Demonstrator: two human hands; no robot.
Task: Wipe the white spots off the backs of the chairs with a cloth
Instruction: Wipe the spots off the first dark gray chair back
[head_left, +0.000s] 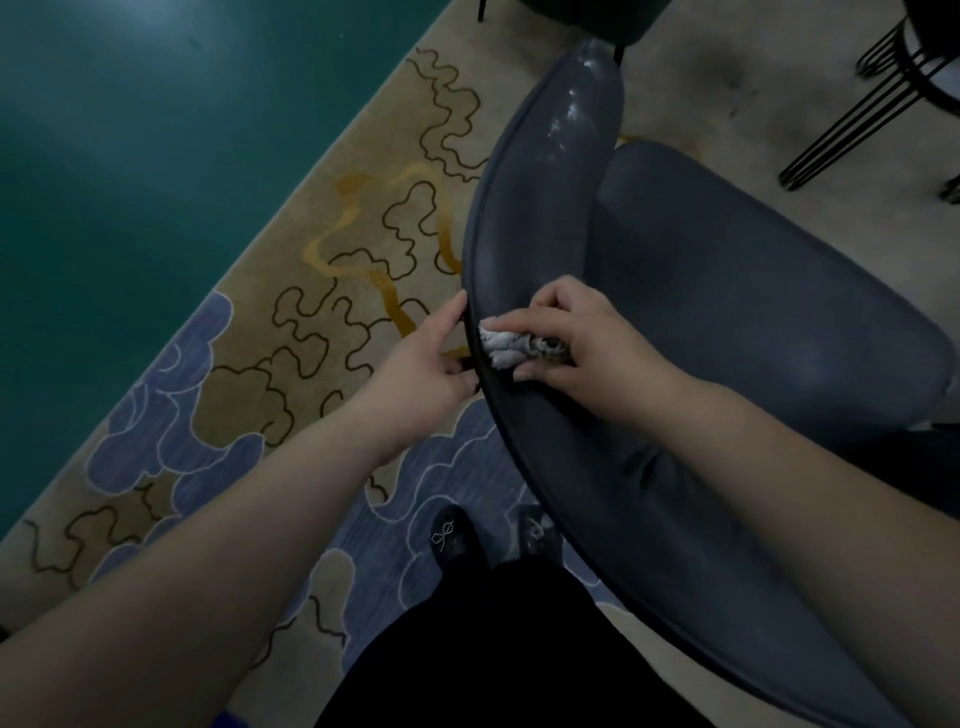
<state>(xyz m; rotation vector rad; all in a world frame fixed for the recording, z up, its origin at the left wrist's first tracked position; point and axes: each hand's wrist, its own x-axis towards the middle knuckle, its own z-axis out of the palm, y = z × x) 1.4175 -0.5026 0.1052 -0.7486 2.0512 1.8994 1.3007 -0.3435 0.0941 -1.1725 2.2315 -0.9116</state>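
One dark grey chair (727, 322) in full view, backrest (524, 218) curving as a long band from the upper middle down to the lower right, its top edge facing up toward the camera; seat to the right of it. Parts of two more pieces of furniture at the top: a dark seat edge (582, 13) and black wire legs (852, 119) at the upper right. One cloth (506, 345), whitish and bunched into a short roll, lying across the top edge of the backrest, long axis roughly left to right. Two hands. Right hand (576, 343) over the cloth, fingers (540, 304) curled round it, pressing it onto the backrest. Left hand (431, 358) just left of the cloth, thumb on the rim, fingers hooked behind the outer face of the backrest, gripping it. Two dark shoes (452, 535) below, on a patterned carpet (291, 322) of tan and blue cloud shapes; teal floor (156, 130) beyond at the upper left. White spots not made out on the backrest; only pale glints near its far end.
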